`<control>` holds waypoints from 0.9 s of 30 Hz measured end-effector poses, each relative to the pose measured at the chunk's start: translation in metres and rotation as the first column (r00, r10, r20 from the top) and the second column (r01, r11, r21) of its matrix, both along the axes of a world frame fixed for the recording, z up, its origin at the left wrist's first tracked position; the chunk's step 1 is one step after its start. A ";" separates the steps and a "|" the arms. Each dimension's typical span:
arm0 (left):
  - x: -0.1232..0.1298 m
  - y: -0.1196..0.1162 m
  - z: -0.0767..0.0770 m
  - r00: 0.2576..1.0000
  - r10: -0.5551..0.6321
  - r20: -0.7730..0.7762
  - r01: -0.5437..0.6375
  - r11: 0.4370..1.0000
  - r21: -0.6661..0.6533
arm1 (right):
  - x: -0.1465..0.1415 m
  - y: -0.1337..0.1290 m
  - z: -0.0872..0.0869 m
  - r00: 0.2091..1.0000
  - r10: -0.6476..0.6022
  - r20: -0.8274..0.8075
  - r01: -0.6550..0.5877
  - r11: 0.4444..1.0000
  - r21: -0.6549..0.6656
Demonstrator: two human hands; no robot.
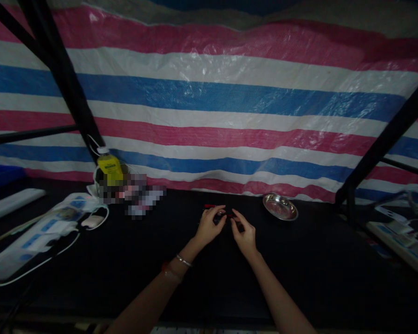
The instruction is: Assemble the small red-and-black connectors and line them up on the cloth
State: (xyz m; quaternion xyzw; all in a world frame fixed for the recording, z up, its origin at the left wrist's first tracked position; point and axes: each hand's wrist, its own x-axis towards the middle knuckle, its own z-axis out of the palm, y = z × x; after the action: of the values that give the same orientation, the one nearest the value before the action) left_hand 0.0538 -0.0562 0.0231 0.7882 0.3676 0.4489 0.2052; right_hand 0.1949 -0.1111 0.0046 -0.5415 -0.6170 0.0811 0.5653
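Close together over the black table, my hands work on a thin red object (229,215) that shows between their fingertips. My left hand (211,226) has its fingers curled, with thumb and forefinger nearly meeting around it. From the right, my right hand (244,233) closes thumb and fingers at the object's other end. Another slim red piece (209,205) shows just behind my left hand; whether it belongs to the same object I cannot tell. The dim light hides the finer details.
A round, shallow metal dish (280,207) sits beyond my right hand. Far left are a yellow-labelled bottle (110,168), blurred packets (144,202) and white power strips (38,236) with cables. More white strips (402,241) lie at right. Dark metal posts (68,88) frame a striped sheet (230,102).
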 end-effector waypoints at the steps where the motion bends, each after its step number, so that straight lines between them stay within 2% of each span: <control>1: -0.003 0.004 0.000 0.997 0.081 -0.013 -0.081 0.997 0.002 | 0.000 0.000 -0.001 1.000 -0.022 -0.016 0.022 1.000 -0.011; 3: -0.011 0.013 0.000 0.967 0.254 -0.030 -0.255 0.967 -0.012 | 0.001 0.002 -0.003 0.998 -0.056 -0.041 0.054 0.998 -0.037; 5: -0.021 0.024 -0.002 0.914 0.403 -0.043 -0.405 0.913 -0.053 | 0.003 0.005 -0.006 0.995 -0.081 -0.065 0.076 0.995 -0.070; 7: -0.031 0.033 -0.004 0.871 0.486 -0.068 -0.491 0.864 -0.114 | 0.003 0.008 -0.008 0.990 -0.109 -0.093 0.100 0.990 -0.101; 9: -0.038 0.039 -0.007 0.848 0.521 -0.101 -0.530 0.828 -0.183 | 0.003 0.013 -0.009 0.983 -0.146 -0.115 0.131 0.983 -0.125; 12: -0.041 0.041 -0.008 0.842 0.526 -0.119 -0.539 0.811 -0.229 | -0.001 0.022 -0.006 0.981 -0.164 -0.100 0.149 0.979 -0.142; 15: -0.036 0.037 -0.007 0.858 0.502 -0.106 -0.513 0.835 -0.200 | -0.009 0.033 -0.002 0.990 -0.135 -0.029 0.130 0.982 -0.133; 20: -0.027 0.028 -0.010 0.883 0.460 -0.091 -0.469 0.872 -0.142 | -0.024 0.050 -0.001 0.979 -0.180 0.096 0.192 0.973 -0.131; 24: -0.023 0.027 -0.014 0.893 0.443 -0.085 -0.450 0.887 -0.107 | -0.032 0.052 -0.006 0.978 -0.139 0.154 0.157 0.981 -0.110; 27: -0.022 0.026 -0.015 0.900 0.429 -0.076 -0.435 0.894 -0.106 | -0.034 0.049 -0.008 0.982 -0.135 0.135 0.149 0.983 -0.105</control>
State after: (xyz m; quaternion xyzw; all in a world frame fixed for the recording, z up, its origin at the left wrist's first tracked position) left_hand 0.0320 -0.0305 0.0081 0.6843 0.5647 0.4401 0.1382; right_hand 0.1608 -0.0622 -0.0036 -0.6199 -0.6058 0.0410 0.4971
